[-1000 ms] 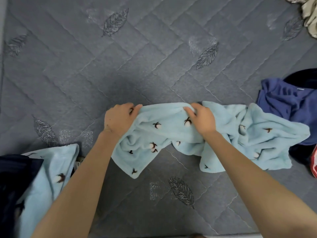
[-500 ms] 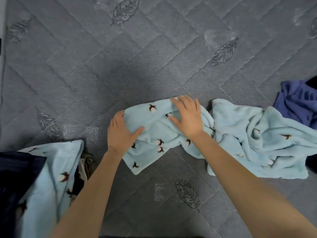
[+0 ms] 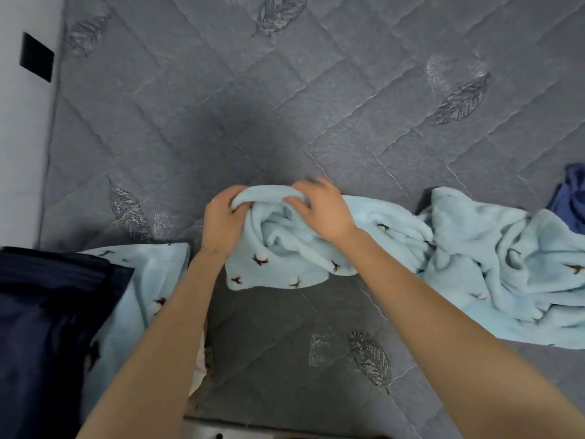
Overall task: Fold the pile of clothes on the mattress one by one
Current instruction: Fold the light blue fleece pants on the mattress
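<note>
A light blue fleece garment (image 3: 474,258) with small brown and white cotton-flower prints lies crumpled across the grey quilted mattress (image 3: 316,106), stretching from the centre to the right edge. My left hand (image 3: 223,223) grips its bunched left end, fingers curled into the fabric. My right hand (image 3: 323,207) holds the same bunch from the right, fingers curled over a raised fold. The two hands are close together, with the fabric gathered between them.
A second light blue piece with the same print (image 3: 139,299) lies at the lower left, next to a dark navy garment (image 3: 44,327). A blue-purple garment (image 3: 573,201) sits at the right edge. The mattress's left edge meets a pale wall (image 3: 22,153).
Both hands went from lying flat on the spread fabric to gripping it and bunching it up between them. The view shifted left, so the right-hand clothes slid toward the edge.
</note>
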